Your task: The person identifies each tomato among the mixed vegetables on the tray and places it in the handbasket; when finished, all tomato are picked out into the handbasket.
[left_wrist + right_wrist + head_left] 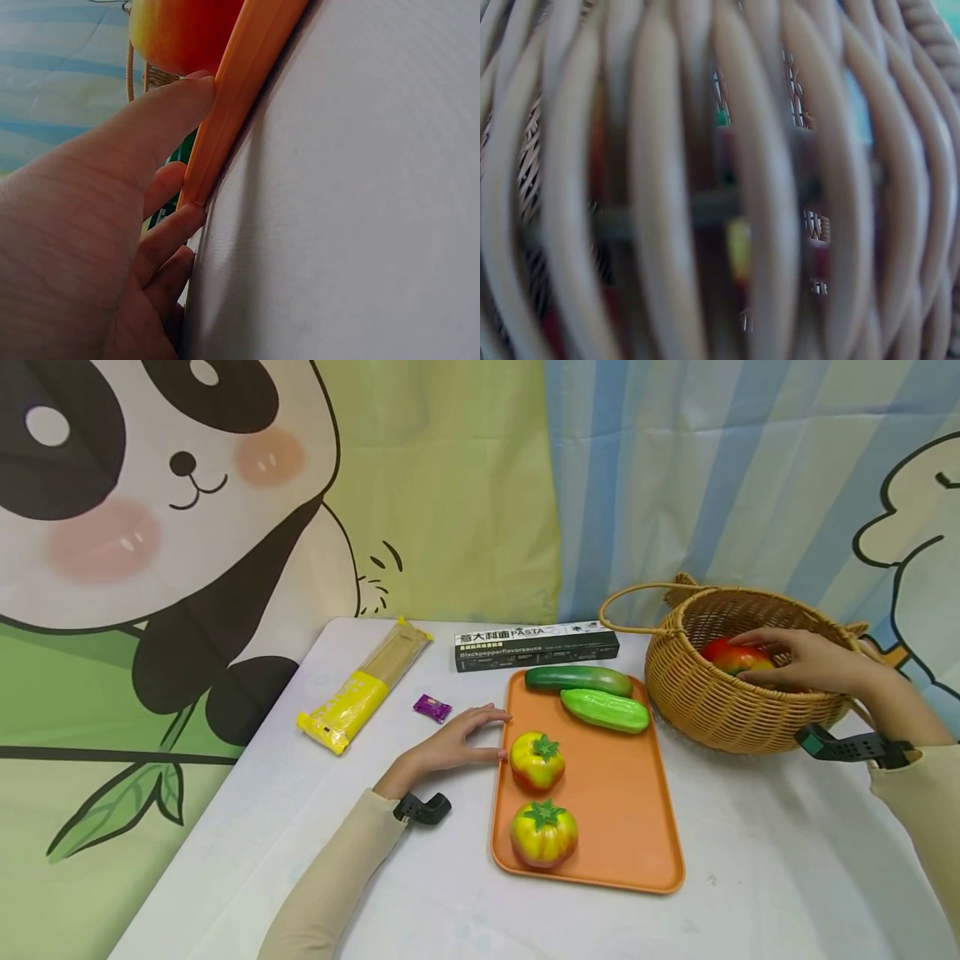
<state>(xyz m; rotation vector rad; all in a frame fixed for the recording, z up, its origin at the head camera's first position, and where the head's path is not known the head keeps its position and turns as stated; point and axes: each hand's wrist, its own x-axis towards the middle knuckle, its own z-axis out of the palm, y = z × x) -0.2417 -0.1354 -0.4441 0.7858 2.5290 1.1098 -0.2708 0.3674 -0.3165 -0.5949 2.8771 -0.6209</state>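
In the head view my right hand (pixel 806 662) reaches into the wicker basket (pixel 720 720), its thumb and fingers around a red-and-yellow toy tomato (pixel 720 653). Woven strands of the basket fill the right wrist view and hide that hand there. My left hand (pixel 459 743) rests beside the orange tray (pixel 615 827), fingers extended; its thumb and fingertips touch the rim (pixel 225 112) in the left wrist view. Two yellow-red tomatoes with green leaf tops, one upper (pixel 537 762) and one lower (pixel 544 835), sit along the tray's left side. A dark green cucumber (pixel 577 679) and a light green bumpy gourd (pixel 604 710) lie at its far end.
Behind the tray lies a black-and-white pasta box (pixel 536 647). To the left are a yellow pack of noodles (pixel 367 685) and a small purple wrapped candy (pixel 432 708). The basket's handle (pixel 622 602) leans left, beside the box. A printed curtain (pixel 450 485) hangs behind the white table.
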